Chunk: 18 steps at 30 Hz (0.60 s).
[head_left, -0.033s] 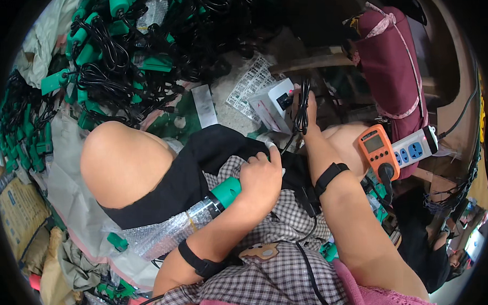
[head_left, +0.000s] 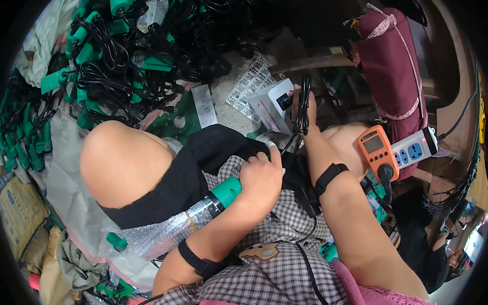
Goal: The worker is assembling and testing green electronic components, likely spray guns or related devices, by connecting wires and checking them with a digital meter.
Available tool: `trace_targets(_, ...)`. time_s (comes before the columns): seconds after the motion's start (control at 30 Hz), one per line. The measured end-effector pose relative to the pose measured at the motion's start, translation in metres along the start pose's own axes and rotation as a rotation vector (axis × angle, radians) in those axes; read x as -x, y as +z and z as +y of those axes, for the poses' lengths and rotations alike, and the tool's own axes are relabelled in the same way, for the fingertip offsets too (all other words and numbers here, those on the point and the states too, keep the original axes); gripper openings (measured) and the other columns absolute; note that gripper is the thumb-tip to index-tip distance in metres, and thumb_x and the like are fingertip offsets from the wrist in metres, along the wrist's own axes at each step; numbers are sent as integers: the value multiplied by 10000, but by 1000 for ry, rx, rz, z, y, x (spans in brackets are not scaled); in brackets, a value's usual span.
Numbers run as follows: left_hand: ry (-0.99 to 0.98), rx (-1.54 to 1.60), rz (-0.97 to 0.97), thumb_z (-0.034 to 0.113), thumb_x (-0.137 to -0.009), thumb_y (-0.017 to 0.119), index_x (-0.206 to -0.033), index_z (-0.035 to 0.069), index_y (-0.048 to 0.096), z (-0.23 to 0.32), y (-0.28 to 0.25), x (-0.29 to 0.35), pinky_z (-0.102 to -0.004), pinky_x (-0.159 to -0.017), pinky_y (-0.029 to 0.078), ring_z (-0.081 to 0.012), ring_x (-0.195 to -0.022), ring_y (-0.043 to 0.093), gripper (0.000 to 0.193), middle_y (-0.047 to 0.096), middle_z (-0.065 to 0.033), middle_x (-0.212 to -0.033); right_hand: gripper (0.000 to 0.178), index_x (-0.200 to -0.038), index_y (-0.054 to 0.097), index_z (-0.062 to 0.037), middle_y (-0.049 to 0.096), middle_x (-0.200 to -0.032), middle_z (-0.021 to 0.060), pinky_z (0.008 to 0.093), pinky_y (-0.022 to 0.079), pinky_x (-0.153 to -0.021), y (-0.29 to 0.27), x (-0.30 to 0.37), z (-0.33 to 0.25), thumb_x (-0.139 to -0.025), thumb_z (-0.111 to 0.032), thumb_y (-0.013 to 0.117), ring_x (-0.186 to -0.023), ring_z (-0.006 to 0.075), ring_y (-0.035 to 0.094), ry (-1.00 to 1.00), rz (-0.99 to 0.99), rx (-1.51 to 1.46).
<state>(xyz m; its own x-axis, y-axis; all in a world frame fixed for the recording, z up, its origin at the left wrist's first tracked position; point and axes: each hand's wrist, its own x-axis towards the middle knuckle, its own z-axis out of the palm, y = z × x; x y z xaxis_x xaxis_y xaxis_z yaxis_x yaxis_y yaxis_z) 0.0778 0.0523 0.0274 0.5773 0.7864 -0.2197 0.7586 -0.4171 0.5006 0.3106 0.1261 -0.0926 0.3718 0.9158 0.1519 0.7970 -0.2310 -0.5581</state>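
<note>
On our lap, over the checked cloth, our left hand is clamped around a green-handled tool sleeved in bubble wrap. Further out, our right hand grips a coiled black cord against a white box. Right of it sit an orange meter and a power strip. Green tools with black cords are heaped on the far floor.
</note>
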Motion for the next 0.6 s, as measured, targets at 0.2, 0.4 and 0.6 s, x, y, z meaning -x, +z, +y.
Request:
trace_targets(0.2,14,-56,8,336,-775,704,-1260,-8,509,4,8,0,-349,-596,509,-246,-716,632,626,604,-104,-813,425,-858,635,-8,618,-797,202,414,458,-767,5,5,2,-1001,-359,441,-832,347,614,35,-15,130)
trace_targets(0.4,-3,-74,22,341,-767,712,-1257,-3,510,2,9,0,-343,-615,504,-243,-733,626,632,594,-101,-825,390,-854,627,-17,634,-752,177,396,481,-728,10,2,-5,-1006,-329,450,-773,325,637,129,82,-7)
trace_targets(0.6,-11,-66,25,318,-757,715,-1248,-1,505,2,10,-1,-346,-623,503,-243,-743,626,622,597,-103,-833,515,-800,655,-14,654,-754,189,414,481,-734,10,3,-7,-979,-448,442,-779,346,649,197,104,-70)
